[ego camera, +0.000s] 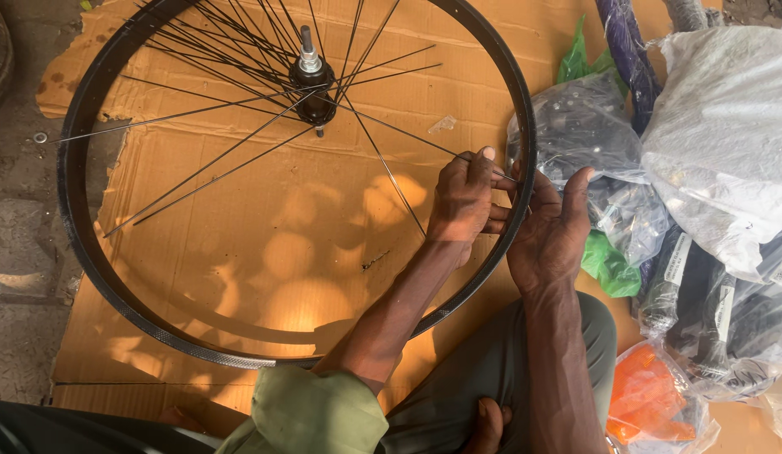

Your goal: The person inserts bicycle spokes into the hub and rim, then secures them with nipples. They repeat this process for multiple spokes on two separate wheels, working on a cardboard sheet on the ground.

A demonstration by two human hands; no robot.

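Both hands at the wheel rim [81,118], right side.
Left hand [463,200] pinches a spoke [391,129]; right hand [549,231] cups the rim, fingertips hidden. Rim's far edge cut off.

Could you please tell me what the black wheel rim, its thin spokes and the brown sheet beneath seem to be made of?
Black wheel rim: probably painted metal, smooth with a dull sheen. Thin spokes: dark wire, seemingly steel. Brown sheet: corrugated cardboard, matte, with torn edges.

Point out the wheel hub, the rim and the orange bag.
hub [311,77], head view, black centre shell
rim [71,181], head view, left side
orange bag [647,399], head view, middle
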